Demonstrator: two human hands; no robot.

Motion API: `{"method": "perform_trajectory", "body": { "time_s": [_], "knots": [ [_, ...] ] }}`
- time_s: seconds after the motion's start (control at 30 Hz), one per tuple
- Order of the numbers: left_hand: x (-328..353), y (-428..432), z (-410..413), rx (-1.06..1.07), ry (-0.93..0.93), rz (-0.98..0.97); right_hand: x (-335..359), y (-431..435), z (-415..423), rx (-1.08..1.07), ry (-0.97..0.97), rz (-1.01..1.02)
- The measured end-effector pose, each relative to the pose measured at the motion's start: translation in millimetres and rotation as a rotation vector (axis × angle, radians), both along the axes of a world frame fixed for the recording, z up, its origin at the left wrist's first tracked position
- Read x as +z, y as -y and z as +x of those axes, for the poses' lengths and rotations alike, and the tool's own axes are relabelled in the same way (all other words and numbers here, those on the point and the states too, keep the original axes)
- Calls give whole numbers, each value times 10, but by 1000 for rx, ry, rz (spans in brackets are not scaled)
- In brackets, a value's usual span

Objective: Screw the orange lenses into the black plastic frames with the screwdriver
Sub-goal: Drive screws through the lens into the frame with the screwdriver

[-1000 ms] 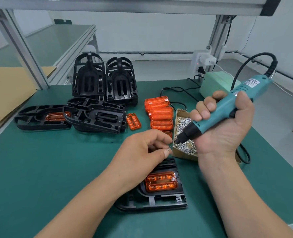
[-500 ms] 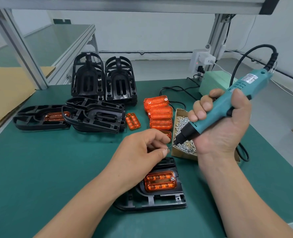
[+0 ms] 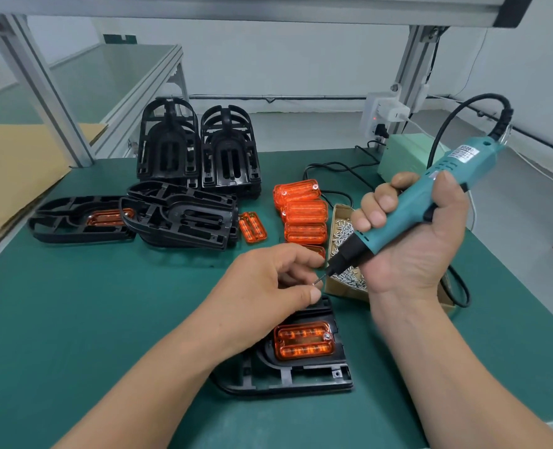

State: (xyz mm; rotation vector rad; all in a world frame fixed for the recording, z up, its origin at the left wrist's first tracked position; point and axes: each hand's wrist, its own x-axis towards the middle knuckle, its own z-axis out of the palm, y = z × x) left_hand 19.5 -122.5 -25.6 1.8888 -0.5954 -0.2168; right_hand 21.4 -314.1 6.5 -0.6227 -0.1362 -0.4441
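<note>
- Now, right grip [image 3: 407,244]: fingers + thumb wrapped tight round the teal screwdriver [image 3: 456,166], held up off the table [image 3: 74,335], nose slanting down to the left. Black cable [image 3: 443,131] loops off its back end.
- Thin silver bit [image 3: 319,279] sticks out of the black nose. Left grip [image 3: 265,286] pinches the tip btwn thumb + forefinger, other fingers curled in. Whatever else sits btwn the fingertips is too small to make out.
- Directly under the left grip: black frame [image 3: 288,380] lying flat, near the front edge of the table, w/ an orange lens [image 3: 301,346] seated in it. One screw [image 3: 327,336] shows at the lens's top-right corner. Left wrist covers the frame's left part.
- Just behind the bit: cardboard box [image 3: 341,291], open, holding loose screws [image 3: 341,228]; right grip hides part of it.
- Left of the box, close against it: stack of spare lenses [image 3: 305,212], orange side up. Single lens [image 3: 252,226] lies flat just beside the stack.
- Further left: pile of frames [image 3: 184,218] lying flat, then a lone frame [image 3: 74,218] w/ an orange lens in it, at the table's left side.
- Behind those: upright frames [image 3: 168,147] in 2 stacks, side by side.
- Back right corner: pale green unit [image 3: 401,153]; socket block [image 3: 385,113] on the alu post above it.
</note>
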Motion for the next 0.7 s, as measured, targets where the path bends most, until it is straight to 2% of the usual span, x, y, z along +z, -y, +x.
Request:
{"method": "perform_trajectory", "body": {
  "time_s": [0.1,0.17,0.27,0.33,0.5,0.7],
  "knots": [
    [62,-126,81,-83,30,88,-12,-34,-8,36,-2,-4],
    [128,-302,165,-128,44,220,-20,-76,-26,87,2,-33],
    [209,-548,245,-241,-44,452,-42,-188,-73,190,16,-93],
    [214,-592,256,-286,-60,540,-60,-288,-107,254,34,-151],
    [186,-570,256,-275,-64,547,-104,-499,-173,393,72,-241],
    [172,-569,264,-272,-73,547,-91,-513,-191,402,78,-270]
  ]
}}
